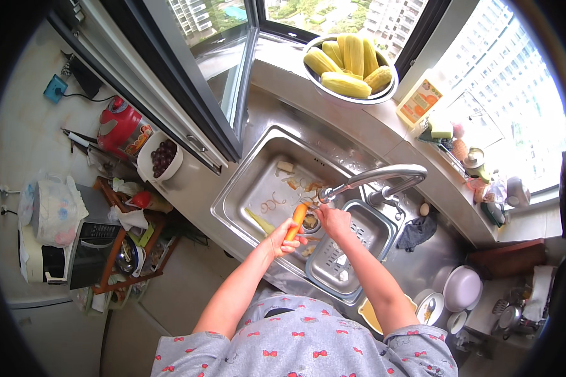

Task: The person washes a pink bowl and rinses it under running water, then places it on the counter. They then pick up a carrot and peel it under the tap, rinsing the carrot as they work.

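Observation:
My left hand (282,239) grips a bright orange carrot (298,217) by its lower end, tilted up over the stainless steel sink (259,186). At the carrot's upper end, my right hand (336,222) is closed on a small metal tool (313,206), apparently a peeler, mostly hidden by the fingers. Just above both hands is the spout head (326,194) of the curved faucet. Orange and pale peelings (273,203) lie on the sink floor, with a pale chunk (285,166) near the far wall. A green husk-like strip (258,220) rests left of my left hand.
A perforated steel drainer basket (325,268) sits in the sink's right part. Corn cobs fill a bowl (392,89) on the ledge. Grapes are in a white container (174,168) at left. A dark cloth (417,233) and an egg (424,209) lie right of the faucet (405,168).

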The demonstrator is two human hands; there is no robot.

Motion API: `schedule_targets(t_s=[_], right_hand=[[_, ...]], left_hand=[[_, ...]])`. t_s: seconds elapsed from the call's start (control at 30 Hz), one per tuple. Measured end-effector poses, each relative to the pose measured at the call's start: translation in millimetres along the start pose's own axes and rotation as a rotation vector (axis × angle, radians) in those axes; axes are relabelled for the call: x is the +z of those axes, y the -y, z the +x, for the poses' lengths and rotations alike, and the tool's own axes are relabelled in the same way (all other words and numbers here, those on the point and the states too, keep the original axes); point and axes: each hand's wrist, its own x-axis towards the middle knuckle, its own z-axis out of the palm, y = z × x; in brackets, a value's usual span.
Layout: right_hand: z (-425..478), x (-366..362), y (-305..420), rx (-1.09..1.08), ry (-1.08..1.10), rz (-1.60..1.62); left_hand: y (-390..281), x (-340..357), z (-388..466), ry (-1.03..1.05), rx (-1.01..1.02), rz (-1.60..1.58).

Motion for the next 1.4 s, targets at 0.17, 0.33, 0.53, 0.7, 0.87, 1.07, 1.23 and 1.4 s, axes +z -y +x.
schedule_targets(t_s=[0.17, 0.33, 0.53, 0.7, 0.87, 1.07, 1.23, 1.4], right_hand=[[-11, -18, 17, 0.058, 0.008, 0.095], [-4, 17, -12, 0.084, -0.023, 0.049], [-20, 1, 9, -0.035, -0.069, 0.201], [-1, 15, -18, 0.121, -0.09, 0.12], [-20, 18, 9, -0.024, -0.098, 0.283], [-13, 26, 6, 0.131, -0.159, 0.335], [-1, 28, 1, 0.14, -0.079, 0.253], [15, 34, -8, 0.38, 0.187, 1.326]], left_hand=[[-1, -3, -2, 0.26, -0.001, -0.208], [10, 4, -3, 0.441, -0.054, -0.362], [8, 9, -6, 0.484, 0.008, -0.405], [8, 23, -9, 0.574, -0.006, -0.444], [10, 33, -11, 0.623, 0.047, -0.634], [18, 38, -15, 0.698, 0.04, -0.693], [16, 40, -11, 0.711, 0.024, -0.768], [16, 42, -14, 0.757, 0.035, -0.687]])
